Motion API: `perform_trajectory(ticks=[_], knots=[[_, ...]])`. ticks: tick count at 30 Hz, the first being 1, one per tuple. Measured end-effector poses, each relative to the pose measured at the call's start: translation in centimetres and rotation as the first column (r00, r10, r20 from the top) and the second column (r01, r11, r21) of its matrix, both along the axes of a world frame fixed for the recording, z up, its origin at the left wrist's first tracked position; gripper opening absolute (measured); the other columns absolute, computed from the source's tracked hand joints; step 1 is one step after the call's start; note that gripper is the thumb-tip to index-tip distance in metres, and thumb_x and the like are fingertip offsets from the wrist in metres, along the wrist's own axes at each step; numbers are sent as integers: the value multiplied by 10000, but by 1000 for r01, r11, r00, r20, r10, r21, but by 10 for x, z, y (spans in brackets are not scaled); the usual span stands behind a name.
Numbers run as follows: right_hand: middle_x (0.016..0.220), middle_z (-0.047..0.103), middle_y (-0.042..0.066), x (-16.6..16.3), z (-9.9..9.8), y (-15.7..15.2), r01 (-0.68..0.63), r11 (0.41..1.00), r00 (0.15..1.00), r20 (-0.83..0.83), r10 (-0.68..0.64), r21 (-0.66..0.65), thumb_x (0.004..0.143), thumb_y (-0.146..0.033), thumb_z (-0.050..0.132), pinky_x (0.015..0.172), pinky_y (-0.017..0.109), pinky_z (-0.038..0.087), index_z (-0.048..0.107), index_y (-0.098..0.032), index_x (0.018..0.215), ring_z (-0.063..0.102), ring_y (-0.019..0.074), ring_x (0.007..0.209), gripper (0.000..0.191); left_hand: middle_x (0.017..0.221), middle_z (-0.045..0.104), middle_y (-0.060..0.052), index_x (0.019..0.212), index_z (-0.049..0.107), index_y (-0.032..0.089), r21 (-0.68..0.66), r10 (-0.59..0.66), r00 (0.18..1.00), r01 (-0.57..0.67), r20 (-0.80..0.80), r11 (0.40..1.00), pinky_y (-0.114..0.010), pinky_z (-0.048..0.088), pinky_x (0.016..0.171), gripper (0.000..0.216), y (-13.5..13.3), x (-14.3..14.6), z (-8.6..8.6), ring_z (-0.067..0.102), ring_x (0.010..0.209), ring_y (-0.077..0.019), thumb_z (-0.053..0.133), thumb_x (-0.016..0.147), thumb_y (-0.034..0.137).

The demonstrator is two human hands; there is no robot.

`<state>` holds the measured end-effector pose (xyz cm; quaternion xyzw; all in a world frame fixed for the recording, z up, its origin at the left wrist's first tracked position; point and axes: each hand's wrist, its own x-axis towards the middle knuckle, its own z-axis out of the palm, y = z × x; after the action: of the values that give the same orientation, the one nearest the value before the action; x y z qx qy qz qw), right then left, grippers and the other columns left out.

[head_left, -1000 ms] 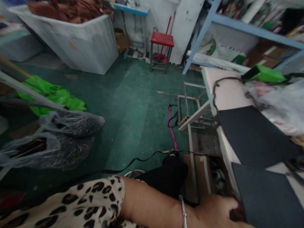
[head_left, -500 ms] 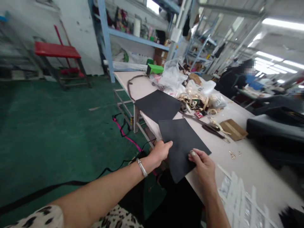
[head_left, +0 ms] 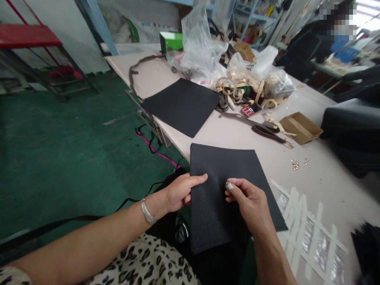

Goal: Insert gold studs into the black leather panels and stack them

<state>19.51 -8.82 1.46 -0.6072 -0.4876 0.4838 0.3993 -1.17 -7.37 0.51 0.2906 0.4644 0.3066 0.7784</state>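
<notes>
A black leather panel point(head_left: 219, 166) with a grained surface lies partly over the table's near edge and partly over my lap. My left hand point(head_left: 184, 190) grips its left edge, thumb on top and fingers underneath. Over the panel's middle, my right hand point(head_left: 247, 198) pinches a small metal piece point(head_left: 227, 183) between thumb and forefinger; its exact kind is too small to make out. A second black panel point(head_left: 182, 105) lies flat farther back on the table. To the right lie several small gold-coloured metal pieces point(head_left: 295, 164).
On the pale table point(head_left: 225, 132) are clear plastic bags point(head_left: 202, 51), a green box point(head_left: 171, 41), a brown strap point(head_left: 268, 133), a cardboard piece point(head_left: 301, 127) and white strips point(head_left: 299, 221). A red-topped stool point(head_left: 29, 35) stands left. A person point(head_left: 308, 43) sits at the back right.
The held panel has come nearer to me and lies flatter, separated from the second panel. My right hand has shifted left over it, still pinching. The view has tilted downward.
</notes>
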Motion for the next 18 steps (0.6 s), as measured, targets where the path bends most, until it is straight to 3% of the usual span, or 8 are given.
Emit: perform_trajectory(ticks=[5,10,18], knots=[[746,678,12,2,1,-7,-60,998,997,44,61,-25,816,-413,724,579,235,551,740,-172,906,615,131,653,258,391,385,100,606,540,165,-49,-30,1000,31,8,998,-164,153,329,364,-4,1,-1,215,309,-18,732,722,452],[776,686,2,4,4,-6,-106,992,987,115,114,-72,836,-407,704,554,226,515,747,-189,922,580,106,594,238,525,554,44,718,636,133,-56,-54,999,53,-7,997,-162,198,353,324,-7,3,0,354,359,-26,758,676,430],[800,669,9,0,8,-2,-173,981,964,188,188,-91,863,-415,664,554,240,498,743,-196,928,580,116,604,242,556,560,51,762,656,144,-48,-62,998,62,-12,997,-167,168,332,331,-7,3,1,360,374,-33,755,675,448]])
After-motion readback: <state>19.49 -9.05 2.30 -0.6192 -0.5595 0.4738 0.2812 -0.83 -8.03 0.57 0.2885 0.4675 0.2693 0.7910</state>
